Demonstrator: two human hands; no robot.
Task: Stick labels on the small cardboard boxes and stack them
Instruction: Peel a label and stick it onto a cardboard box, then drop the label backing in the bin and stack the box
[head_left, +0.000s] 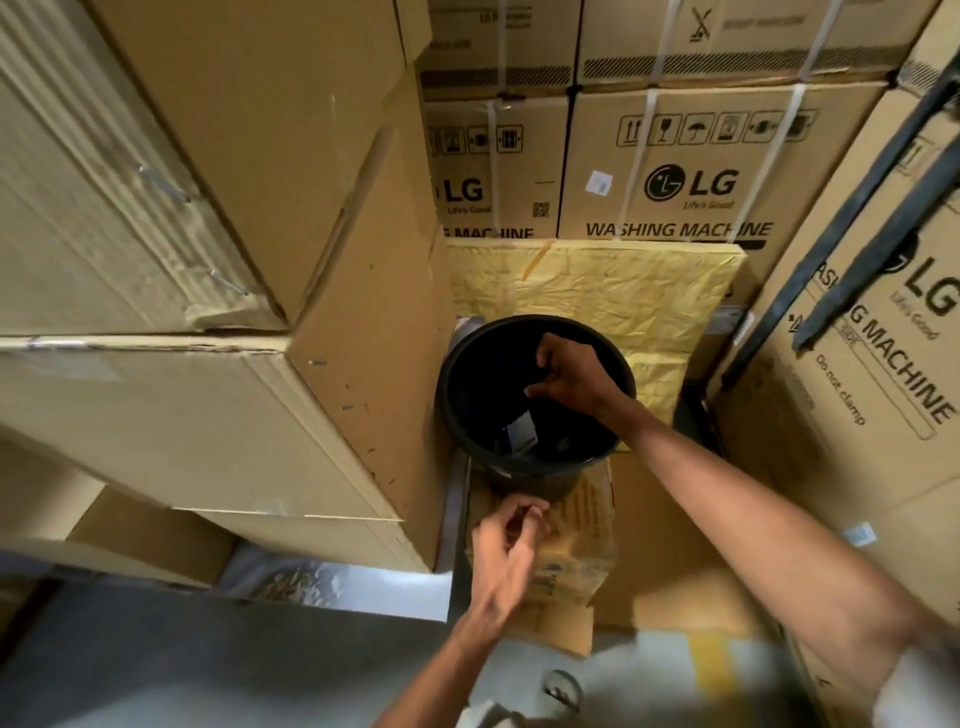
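A black round bin (457, 415) stands among big cartons, with a white paper scrap (522, 432) inside it. My right hand (574, 376) hangs over the bin's mouth, fingers loosely bent and pointing down; nothing shows between them. Just in front of the bin lies a small printed cardboard box (582, 535). My left hand (506, 543) hovers over this box's left part, its fingers curled toward the thumb. Whether they pinch a label is hidden.
Tall plain cartons (208, 260) wall in the left side. LG washing machine cartons (701, 171) stand behind and to the right. A yellow wrapped flat package (597, 291) leans behind the bin. Grey floor (182, 665) shows at lower left.
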